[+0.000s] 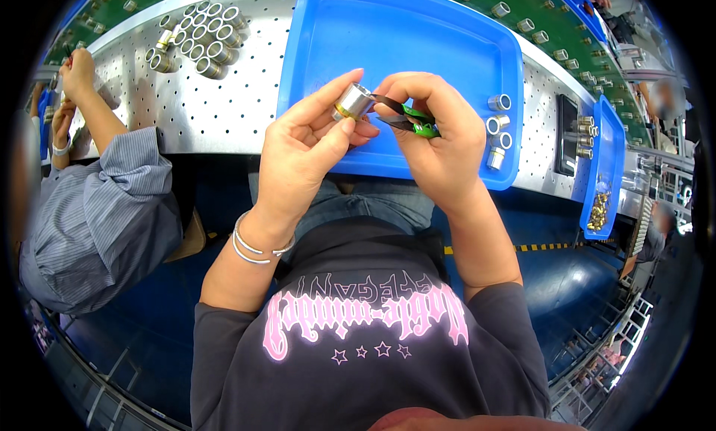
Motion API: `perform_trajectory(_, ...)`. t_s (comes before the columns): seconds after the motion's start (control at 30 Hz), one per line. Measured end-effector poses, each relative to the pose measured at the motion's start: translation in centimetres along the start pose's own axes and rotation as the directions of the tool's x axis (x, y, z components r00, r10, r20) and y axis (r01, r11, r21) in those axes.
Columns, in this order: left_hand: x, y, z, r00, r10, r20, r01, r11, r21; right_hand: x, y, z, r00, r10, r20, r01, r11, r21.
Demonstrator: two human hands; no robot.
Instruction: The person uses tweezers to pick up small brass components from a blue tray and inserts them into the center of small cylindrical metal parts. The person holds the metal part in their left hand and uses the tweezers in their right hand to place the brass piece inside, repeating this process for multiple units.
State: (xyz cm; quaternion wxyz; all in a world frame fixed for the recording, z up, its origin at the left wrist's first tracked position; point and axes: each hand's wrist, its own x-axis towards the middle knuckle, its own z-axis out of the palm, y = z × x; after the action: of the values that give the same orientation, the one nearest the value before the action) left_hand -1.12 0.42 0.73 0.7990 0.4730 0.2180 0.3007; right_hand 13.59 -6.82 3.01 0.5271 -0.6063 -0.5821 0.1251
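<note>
My left hand (pixel 307 141) grips a shiny metal cylinder (pixel 352 101) with a yellow band, between thumb and fingers. In my right hand (pixel 440 132) is a pair of snips (pixel 415 119) with dark blades and green handles. The blade tips reach the right end of the cylinder; whether they touch it I cannot tell. Both hands are above the near part of a large blue tray (pixel 328 28). Several similar metal cylinders (pixel 499 102) lie in the tray at its right side.
Many metal cylinders (pixel 216 52) stand on the perforated metal table (pixel 253 95) at left. A co-worker in a striped shirt (pixel 112 200) sits there. At right are a dark flat device (pixel 567 135) and a smaller blue tray (pixel 613 144) holding brass-coloured parts. More cylinders line the green belt (pixel 477 11) behind.
</note>
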Motion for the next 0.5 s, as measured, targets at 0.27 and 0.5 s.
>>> perform_trajectory(0.27,-0.07,0.2,0.09,1.0,-0.021,-0.001,0.021,1.0,0.006,0.07,-0.07,-0.42,0.998,0.064,0.011,-0.064,0.997,-0.039)
perform_trajectory(0.5,0.23,0.64,0.38,0.996,-0.018,-0.087,0.009,0.995,-0.102,0.19,-0.81,-0.73,0.996,0.083,-0.044,-0.082,0.997,0.013)
